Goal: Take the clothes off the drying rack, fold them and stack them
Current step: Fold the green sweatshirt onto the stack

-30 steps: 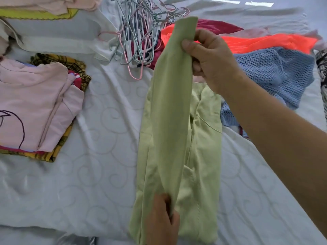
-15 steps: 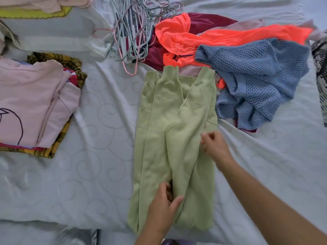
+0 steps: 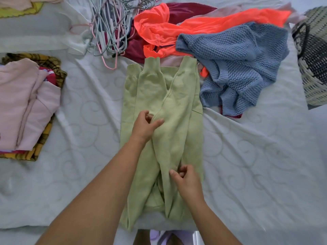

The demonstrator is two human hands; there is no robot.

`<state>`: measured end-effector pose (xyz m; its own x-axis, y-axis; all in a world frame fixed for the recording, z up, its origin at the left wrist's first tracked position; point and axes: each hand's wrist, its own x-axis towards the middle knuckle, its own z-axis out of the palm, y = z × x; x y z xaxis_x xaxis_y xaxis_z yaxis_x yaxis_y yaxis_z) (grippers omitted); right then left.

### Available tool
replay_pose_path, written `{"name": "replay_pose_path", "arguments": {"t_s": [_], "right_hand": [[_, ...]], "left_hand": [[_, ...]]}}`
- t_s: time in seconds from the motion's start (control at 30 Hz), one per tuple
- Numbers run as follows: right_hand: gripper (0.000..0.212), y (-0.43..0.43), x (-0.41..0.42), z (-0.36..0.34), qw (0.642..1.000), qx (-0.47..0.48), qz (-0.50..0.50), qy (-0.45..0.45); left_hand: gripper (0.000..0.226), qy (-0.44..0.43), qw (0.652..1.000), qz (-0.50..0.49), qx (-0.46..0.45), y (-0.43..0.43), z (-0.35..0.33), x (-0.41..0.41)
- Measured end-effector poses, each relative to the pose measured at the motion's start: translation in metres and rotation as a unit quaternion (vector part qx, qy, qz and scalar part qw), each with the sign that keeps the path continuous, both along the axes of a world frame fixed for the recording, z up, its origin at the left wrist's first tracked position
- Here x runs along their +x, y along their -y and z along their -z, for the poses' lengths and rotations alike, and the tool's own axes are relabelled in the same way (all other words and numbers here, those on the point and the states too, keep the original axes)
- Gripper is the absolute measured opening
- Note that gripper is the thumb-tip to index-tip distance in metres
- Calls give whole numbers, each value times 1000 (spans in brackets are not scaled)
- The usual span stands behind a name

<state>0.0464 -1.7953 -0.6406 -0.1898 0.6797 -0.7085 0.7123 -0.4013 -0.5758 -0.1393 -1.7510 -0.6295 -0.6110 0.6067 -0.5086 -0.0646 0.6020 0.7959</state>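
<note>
A light green long-sleeved garment [image 3: 178, 110] lies lengthwise on the white bedsheet [image 3: 83, 131], both sleeves folded over its body with the cuffs at the far end. My left hand [image 3: 146, 125] pinches a fold of the green fabric near the garment's middle. My right hand [image 3: 184, 178] pinches the folded sleeve nearer to me. A folded stack with a pink top [image 3: 23, 106] over yellow plaid cloth sits at the left.
Unfolded clothes lie at the far side: an orange top [image 3: 194, 23], a blue knit sweater [image 3: 235, 68] and a dark red garment [image 3: 184, 9]. A heap of wire hangers [image 3: 109, 27] is beside them. A woven basket [image 3: 313, 55] stands at the right edge.
The raised green sleeve was laid flat along the garment. My left hand moved from the near end up to the middle. My right hand came down toward the near end.
</note>
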Motion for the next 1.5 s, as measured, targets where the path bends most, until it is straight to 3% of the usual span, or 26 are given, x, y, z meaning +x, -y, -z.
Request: {"name": "replay_pose_path", "arguments": {"t_s": [0.07,0.13,0.17,0.27,0.33,0.4,0.5,0.6,0.77,0.87,0.93,1.03,1.13,1.27,1.4,1.5], "right_hand": [[27,2,-3,-1,1000,-10,-19,-19],[26,4,0,-6,996,-36,26,-81],[23,5,5,-11,992,-40,55,-107],[21,6,24,-22,987,10,90,-129],[17,7,35,-21,987,49,104,-114],[11,11,41,-13,988,43,110,-100],[10,18,48,4,995,33,75,-62],[16,22,48,12,998,54,33,-22],[19,27,48,13,996,87,-9,35],[22,28,53,5,995,86,8,52],[33,30,57,1,992,104,51,50],[57,31,57,3,981,143,72,112],[63,21,51,0,990,38,96,99],[38,7,56,-12,988,-107,107,-3],[85,2,81,-34,960,-250,98,-86],[67,-6,94,-52,942,-300,100,-114]], "left_hand": [[49,17,1000,19,-16,-10,0,-3],[16,40,999,34,7,-13,-4,-3],[10,51,998,27,36,-14,-7,-4],[19,120,988,-39,94,-10,-9,-6],[16,113,991,-31,70,-4,-3,-4],[13,17,999,32,24,4,10,-1],[15,-159,975,147,-41,15,19,1],[16,-185,969,159,-45,19,14,6],[43,-125,991,-17,-34,58,4,20],[61,-159,973,-82,-147,111,8,22],[65,-64,973,-126,-184,141,10,29],[45,105,970,-143,-166,166,10,42],[36,180,966,-121,-138,179,10,44],[59,171,975,-74,-124,192,0,43],[39,177,975,-79,-106,211,-18,49],[49,206,970,-85,-93,222,-30,51]]}}
